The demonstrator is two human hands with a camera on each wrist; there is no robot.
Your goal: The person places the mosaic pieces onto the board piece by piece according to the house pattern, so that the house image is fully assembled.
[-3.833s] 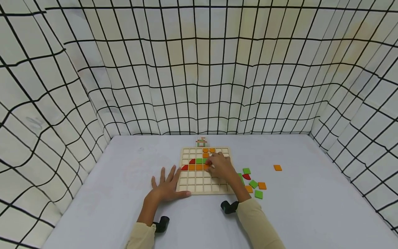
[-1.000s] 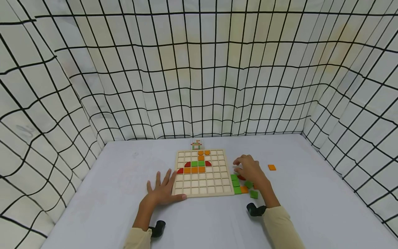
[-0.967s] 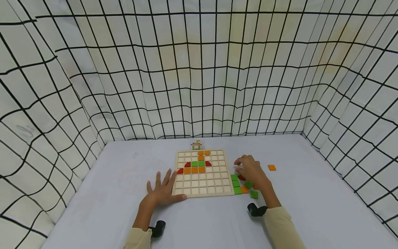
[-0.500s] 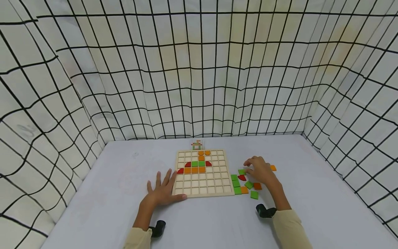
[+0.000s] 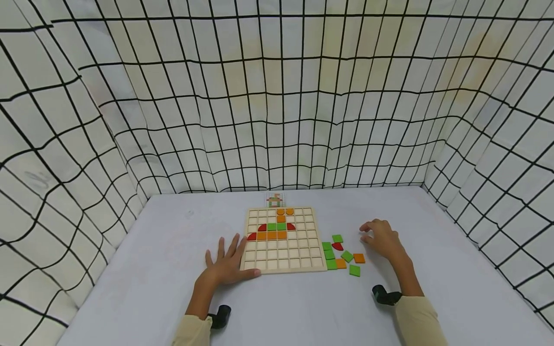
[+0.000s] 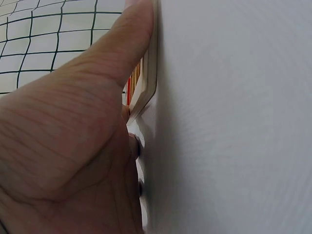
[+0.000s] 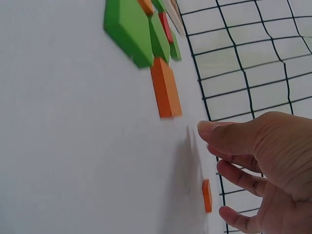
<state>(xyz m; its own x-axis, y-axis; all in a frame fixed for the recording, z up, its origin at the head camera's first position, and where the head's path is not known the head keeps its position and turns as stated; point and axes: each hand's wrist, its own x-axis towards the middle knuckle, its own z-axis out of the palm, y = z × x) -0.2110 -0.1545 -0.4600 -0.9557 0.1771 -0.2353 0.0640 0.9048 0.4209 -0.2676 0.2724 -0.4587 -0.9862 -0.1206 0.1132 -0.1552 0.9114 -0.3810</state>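
Note:
My left hand (image 5: 227,266) lies spread at the lower left corner of a wooden grid board (image 5: 281,264), its thumb along the board's front edge. On the board sit two orange round pieces (image 5: 289,212), an orange square below, and rows of red quarter-circle (image 5: 291,226), green and orange pieces. My right hand (image 5: 385,242) hovers over the table right of the loose pieces, fingers loosely bent, nothing visible between them. In the right wrist view a lone orange tile (image 7: 207,196) lies on the table near the fingers; the hand hides it in the head view.
Loose green tiles (image 5: 355,270), orange tiles (image 5: 358,258) and a red quarter-circle (image 5: 337,246) lie beside the board's right edge. A small pattern card (image 5: 275,200) lies behind the board. Black netting (image 5: 298,144) surrounds the white table on the back and sides.
A red quarter-circle now sits right of the green pieces, where my right hand was earlier. That hand has moved right, past the loose pieces, covering the lone orange tile. The left hand stays on the board.

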